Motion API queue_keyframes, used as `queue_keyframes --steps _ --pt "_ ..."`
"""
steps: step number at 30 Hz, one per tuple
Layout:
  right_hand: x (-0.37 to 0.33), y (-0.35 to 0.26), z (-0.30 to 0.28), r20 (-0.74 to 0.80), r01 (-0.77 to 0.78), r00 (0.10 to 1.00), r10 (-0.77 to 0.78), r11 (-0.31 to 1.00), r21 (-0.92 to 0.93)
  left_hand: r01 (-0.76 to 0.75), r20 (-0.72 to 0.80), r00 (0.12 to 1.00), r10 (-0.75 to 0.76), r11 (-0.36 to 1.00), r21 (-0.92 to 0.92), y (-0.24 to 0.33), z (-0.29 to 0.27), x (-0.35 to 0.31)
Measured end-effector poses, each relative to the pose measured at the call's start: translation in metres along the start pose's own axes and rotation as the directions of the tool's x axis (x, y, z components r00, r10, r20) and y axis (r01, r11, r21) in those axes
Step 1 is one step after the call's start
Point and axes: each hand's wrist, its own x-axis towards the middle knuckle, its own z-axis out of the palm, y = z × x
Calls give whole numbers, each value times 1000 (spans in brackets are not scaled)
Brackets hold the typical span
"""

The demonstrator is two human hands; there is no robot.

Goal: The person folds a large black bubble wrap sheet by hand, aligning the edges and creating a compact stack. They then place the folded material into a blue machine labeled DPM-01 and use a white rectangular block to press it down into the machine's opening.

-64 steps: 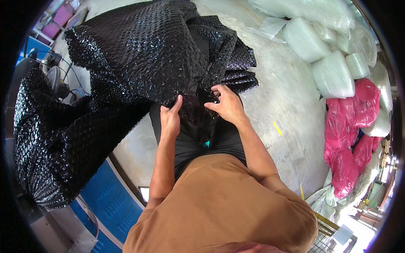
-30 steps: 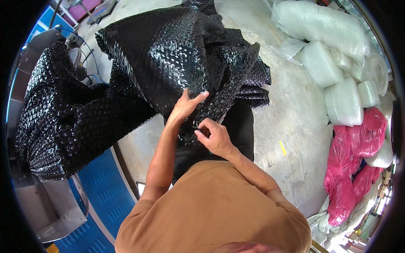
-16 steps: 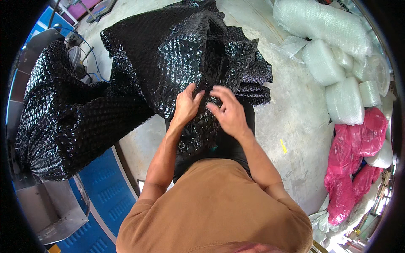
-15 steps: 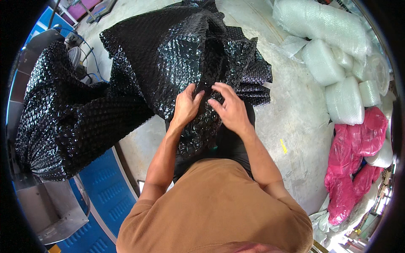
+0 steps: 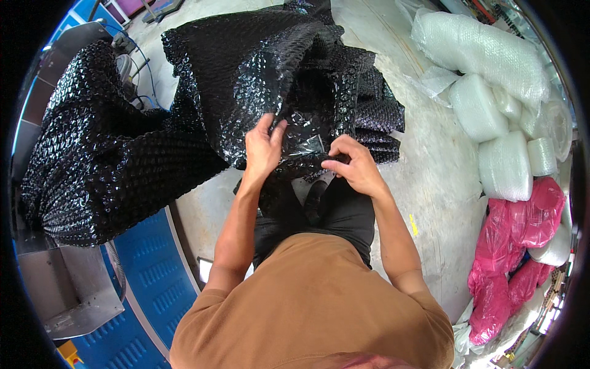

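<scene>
Concrete floor [image 5: 430, 178]; crumpled glossy blk bubble wrap [image 5: 258, 80]

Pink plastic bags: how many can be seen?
2 pink plastic bags, both at right beside the white bubble-wrap rolls: the upper bag and the lower bag. More may be hidden.

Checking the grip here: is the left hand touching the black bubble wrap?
Touching. The head view shows the left hand pressed on the black bubble wrap, fingers curled into its fold.
</scene>
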Motion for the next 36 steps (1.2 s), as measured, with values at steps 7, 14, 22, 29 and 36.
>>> queue_keyframes --steps 7,14,22,29,36 --pt "-8 -4 -21 263 -352 915 307 925 145 -123 1 992 123 992 -9 19 -11 3" --pt "-15 -7 16 441 -523 852 284 408 748 -281 -74 957 282 960 24 28 -7 -19" --pt "-16 19 63 233 -377 926 297 714 589 -235 72 970 234 972 7 25 -16 -12" --pt "-47 -27 25 381 -297 916 125 849 437 -114 -82 992 100 972 -204 16 -47 31" --pt "-49 20 1 564 -465 814 140 740 487 -139 -4 990 140 981 -133 49 -42 13"
